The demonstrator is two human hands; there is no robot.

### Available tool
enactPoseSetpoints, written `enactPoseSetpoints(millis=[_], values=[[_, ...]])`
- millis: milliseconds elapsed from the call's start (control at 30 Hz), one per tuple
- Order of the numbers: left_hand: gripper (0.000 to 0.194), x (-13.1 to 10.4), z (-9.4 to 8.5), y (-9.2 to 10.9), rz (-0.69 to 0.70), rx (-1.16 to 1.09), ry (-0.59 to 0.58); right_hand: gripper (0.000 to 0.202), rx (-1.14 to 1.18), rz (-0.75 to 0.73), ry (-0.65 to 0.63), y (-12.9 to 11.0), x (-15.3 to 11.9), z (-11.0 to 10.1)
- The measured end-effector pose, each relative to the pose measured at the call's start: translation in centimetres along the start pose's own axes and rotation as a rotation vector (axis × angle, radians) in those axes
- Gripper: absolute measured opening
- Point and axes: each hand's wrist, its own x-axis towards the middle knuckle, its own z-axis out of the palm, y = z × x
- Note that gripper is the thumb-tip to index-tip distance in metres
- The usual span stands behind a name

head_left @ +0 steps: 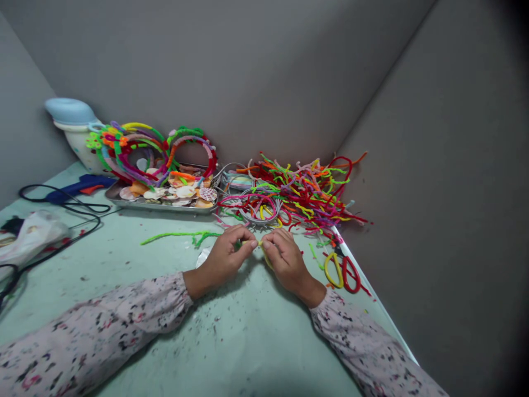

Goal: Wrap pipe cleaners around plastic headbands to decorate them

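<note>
Near the middle of the table, both my hands pinch a thin yellow pipe cleaner (260, 243), fingertips almost touching. My left hand (228, 252) is closed on it from the left, and a green pipe cleaner (173, 235) stretches out leftward from beside that hand. From the right, my right hand (285, 258) is closed with thumb and forefinger on the yellow piece, part of which is hidden behind the fingers. A small pale, shiny piece (203, 256) lies partly under my left wrist.
A metal tray (165, 207) holds shells and colourful headbands (191, 138). A tangled pipe-cleaner pile (306, 187) lies behind my hands. Scissors (342, 271) sit at the right edge. At left are a blue glue gun (68, 190), black cord, plastic bag (35, 237) and lidded container (82, 138).
</note>
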Motion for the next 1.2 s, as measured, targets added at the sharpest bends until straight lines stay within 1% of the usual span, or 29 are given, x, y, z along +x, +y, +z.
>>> enactPoseSetpoints(millis=[200, 333, 633, 1200], values=[[0.016, -0.01, 0.03, -0.13, -0.012, 0.002, 0.008, 0.018, 0.011, 0.019, -0.004, -0.28, 0.13, -0.14], [0.016, 0.01, 0.04, 0.0, -0.01, 0.004, 0.009, 0.021, 0.017, 0.012, -0.019, -0.22, 0.12, -0.05], [0.017, -0.02, 0.0, 0.14, -0.006, 0.013, 0.004, 0.023, 0.048, 0.009, -0.002, 0.13, 0.1, 0.18], [0.017, -0.1, -0.05, 0.14, 0.001, 0.005, -0.013, 0.026, 0.112, 0.051, -0.002, 0.17, 0.24, 0.13]])
